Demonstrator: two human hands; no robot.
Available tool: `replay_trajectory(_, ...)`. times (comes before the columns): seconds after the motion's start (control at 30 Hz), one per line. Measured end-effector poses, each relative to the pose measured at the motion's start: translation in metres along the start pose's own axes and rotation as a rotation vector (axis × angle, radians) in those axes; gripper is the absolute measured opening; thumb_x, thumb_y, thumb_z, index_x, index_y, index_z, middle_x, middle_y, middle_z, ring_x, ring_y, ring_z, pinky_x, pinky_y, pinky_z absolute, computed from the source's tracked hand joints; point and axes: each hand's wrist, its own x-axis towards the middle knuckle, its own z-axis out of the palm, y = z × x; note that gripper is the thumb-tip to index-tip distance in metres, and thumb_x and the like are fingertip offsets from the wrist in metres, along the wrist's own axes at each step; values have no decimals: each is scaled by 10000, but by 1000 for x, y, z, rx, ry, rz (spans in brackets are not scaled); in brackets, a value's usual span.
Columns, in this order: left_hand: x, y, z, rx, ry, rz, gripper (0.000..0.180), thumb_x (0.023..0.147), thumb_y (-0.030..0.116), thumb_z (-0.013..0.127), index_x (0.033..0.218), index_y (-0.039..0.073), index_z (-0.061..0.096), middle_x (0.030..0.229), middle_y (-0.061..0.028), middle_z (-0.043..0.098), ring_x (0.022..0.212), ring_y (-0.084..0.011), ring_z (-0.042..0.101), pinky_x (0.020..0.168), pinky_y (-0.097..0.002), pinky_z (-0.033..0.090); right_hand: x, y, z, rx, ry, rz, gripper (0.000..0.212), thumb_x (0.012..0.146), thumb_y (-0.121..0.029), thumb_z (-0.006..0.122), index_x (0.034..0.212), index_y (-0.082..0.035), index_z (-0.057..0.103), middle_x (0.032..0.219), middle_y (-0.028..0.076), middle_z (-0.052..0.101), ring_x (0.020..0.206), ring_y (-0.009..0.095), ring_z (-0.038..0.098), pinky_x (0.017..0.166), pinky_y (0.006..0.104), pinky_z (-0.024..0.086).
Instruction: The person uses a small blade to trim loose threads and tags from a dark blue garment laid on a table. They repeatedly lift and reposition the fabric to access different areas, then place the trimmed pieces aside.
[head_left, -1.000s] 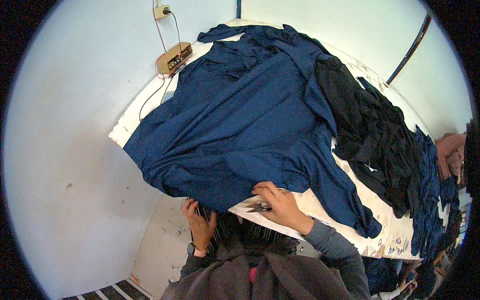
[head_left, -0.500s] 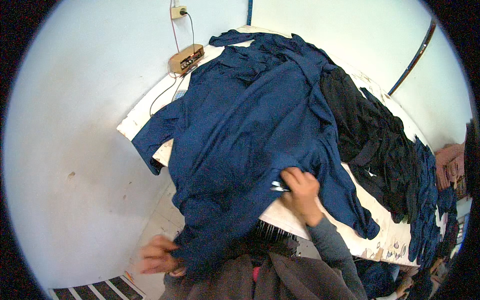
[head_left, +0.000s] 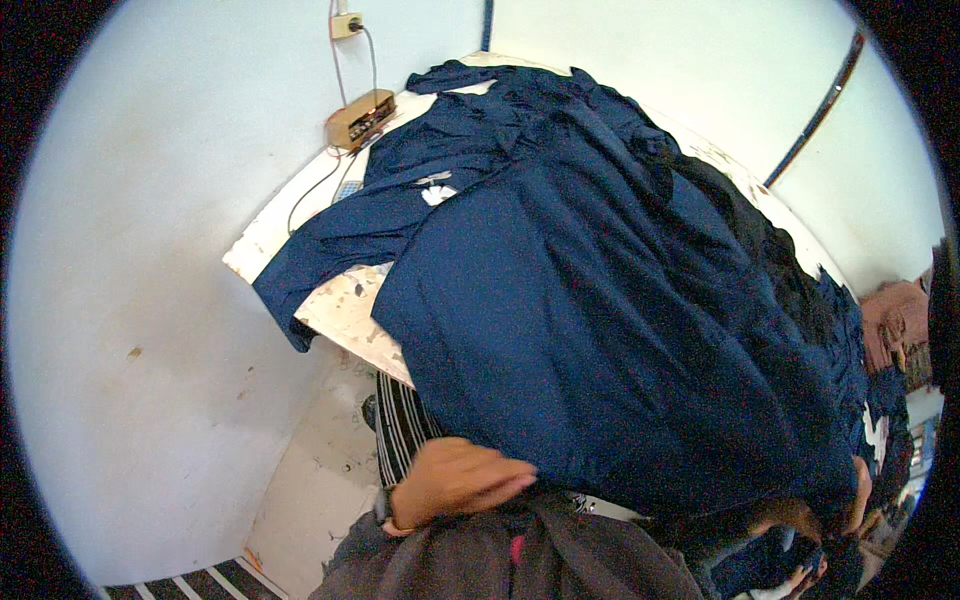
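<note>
A large dark blue garment lies spread across the table, its near edge hanging toward my body. My left hand is at that near edge on the left, fingers stretched out and somewhat blurred, with the garment beside the fingertips. Far to the right, my right hand grips the garment's right edge, the thumb showing on top and most of the fingers hidden. A white tag shows on blue cloth beyond the garment's upper left edge.
More dark cloth is piled at the right. A brown box with cords stands by the wall under an outlet. The pale table shows its left corner. Another person's hand is at the lower right.
My right hand has swung far right, pulling the garment wide over the black cloth. My left hand has moved right and let go of the bunched cloth. The white tag has come into view.
</note>
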Motion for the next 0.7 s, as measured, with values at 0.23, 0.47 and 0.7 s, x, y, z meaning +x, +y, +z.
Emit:
replay_trajectory(0.23, 40, 25, 41, -558, -65, -186, 801, 779, 425, 855, 1352, 0, 490, 1102, -196, 669, 923, -326, 702, 827, -386, 568, -5, -114, 107, 609, -604, -23, 379, 597, -251, 822, 902, -50, 720, 795, 88, 697, 638, 258, 630, 618, 379, 464)
replay_trajectory(0.47, -26, -26, 34, -347, 367, -217, 378, 902, 178, 691, 1219, 39, 541, 1165, -136, 594, 1102, -264, 575, 986, -407, 447, -68, -215, 159, 1389, -902, -8, 397, 669, -283, 829, 999, -117, 684, 858, 52, 672, 665, 259, 617, 578, 375, 465)
replay_trajectory(0.7, -111, -74, -55, -101, 1218, -56, 220, 942, 104, 639, 970, 87, 421, 743, -83, 502, 652, -168, 493, 630, -299, 464, -68, -142, 250, 940, -831, 122, 573, 734, -429, 831, 1189, -132, 649, 1237, 128, 615, 952, 370, 693, 878, 428, 566)
